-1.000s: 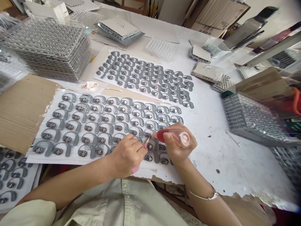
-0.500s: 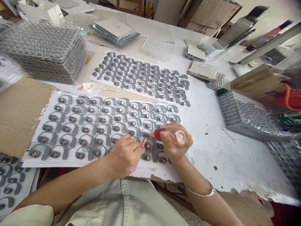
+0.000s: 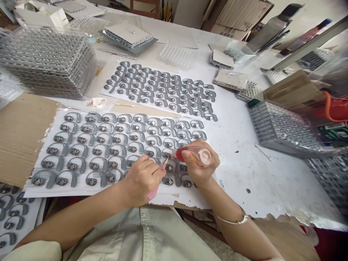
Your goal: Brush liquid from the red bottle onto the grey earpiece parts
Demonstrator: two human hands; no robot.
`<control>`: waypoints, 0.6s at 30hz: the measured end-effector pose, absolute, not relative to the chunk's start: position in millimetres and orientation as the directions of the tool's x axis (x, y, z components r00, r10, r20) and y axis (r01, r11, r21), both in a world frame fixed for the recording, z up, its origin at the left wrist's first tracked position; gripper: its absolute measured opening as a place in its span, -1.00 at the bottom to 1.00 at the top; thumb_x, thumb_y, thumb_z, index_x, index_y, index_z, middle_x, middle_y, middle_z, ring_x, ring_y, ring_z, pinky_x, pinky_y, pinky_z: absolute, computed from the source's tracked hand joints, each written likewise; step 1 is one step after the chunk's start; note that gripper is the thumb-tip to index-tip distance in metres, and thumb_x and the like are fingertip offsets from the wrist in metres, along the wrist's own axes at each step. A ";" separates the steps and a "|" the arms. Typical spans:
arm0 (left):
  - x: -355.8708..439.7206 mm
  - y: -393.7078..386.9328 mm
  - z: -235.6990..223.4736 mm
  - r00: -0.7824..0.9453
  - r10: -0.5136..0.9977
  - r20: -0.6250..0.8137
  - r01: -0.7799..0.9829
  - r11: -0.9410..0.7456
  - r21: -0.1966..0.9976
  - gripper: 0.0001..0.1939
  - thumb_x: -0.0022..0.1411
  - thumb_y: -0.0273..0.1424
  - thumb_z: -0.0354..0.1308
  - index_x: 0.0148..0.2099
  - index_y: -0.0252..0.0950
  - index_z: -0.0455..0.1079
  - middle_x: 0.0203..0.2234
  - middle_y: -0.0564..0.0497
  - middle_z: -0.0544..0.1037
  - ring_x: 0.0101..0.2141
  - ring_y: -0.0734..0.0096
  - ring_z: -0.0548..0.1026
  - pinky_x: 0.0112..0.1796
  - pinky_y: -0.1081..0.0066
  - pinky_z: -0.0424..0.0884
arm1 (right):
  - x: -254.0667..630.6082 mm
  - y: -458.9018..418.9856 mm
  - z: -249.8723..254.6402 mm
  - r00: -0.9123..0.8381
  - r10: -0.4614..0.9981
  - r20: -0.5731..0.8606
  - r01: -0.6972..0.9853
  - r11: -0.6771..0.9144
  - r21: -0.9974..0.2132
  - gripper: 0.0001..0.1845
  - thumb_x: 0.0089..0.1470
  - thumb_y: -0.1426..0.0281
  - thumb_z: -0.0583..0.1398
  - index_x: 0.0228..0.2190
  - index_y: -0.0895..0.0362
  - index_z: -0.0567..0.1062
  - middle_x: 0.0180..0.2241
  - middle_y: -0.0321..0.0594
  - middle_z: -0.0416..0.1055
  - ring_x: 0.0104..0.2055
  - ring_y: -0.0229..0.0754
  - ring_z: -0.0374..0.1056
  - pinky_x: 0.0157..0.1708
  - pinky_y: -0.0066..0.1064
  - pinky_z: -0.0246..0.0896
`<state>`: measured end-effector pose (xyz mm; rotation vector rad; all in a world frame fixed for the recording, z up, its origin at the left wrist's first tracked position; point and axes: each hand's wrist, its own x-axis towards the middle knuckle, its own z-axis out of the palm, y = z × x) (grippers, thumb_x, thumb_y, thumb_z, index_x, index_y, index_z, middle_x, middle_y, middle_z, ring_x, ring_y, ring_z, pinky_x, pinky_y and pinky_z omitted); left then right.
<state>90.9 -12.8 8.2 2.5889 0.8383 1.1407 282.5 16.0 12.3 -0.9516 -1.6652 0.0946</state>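
Observation:
My left hand is closed around a slim pink tool with a pointed tip; I cannot tell whether it is a brush. In my right hand lies a small clear squeeze bottle of red liquid, tilted on its side with its nozzle to the left. Nozzle and tool tip meet closely over one grey hook-shaped piece; whether they touch it is unclear. Rows of such pieces, each with a round metallic part, lie on a white sheet. My hands hide some of them.
Behind lies a second sheet of similar pieces. Stacked plastic trays stand at the left, more trays at the right. A cotton swab and a stained cloth lie between. The table's front edge is ragged.
The whole view has shifted slightly, so the table appears a little farther left. Both hands keep the same grips, with the tool tip and nozzle still together over the same piece.

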 end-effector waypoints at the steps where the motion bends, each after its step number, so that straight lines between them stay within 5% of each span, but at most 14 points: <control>1: 91.1 -12.9 9.0 0.541 0.570 0.619 0.422 -0.820 0.386 -0.81 0.25 -0.63 -0.01 -0.32 -0.40 0.41 -0.48 -0.07 0.56 -0.45 0.41 0.51 -0.44 0.35 0.29 | 282.5 15.9 12.3 -0.012 0.623 0.782 0.533 0.666 -0.522 -0.89 0.00 0.50 0.27 -0.50 0.13 0.43 -0.54 -0.30 0.39 -0.51 -0.28 0.30 -0.54 -0.37 0.24; 18: 88.8 -12.6 9.5 0.561 0.575 0.595 0.426 -0.817 0.389 -0.82 0.25 -0.62 0.00 -0.31 -0.37 0.40 -0.49 -0.05 0.56 -0.45 0.42 0.51 -0.43 0.35 0.29 | 285.0 13.6 12.3 -0.029 0.602 0.798 0.555 0.674 -0.488 -0.84 -0.05 0.54 0.29 -0.47 0.12 0.40 -0.55 -0.31 0.39 -0.53 -0.28 0.29 -0.55 -0.37 0.24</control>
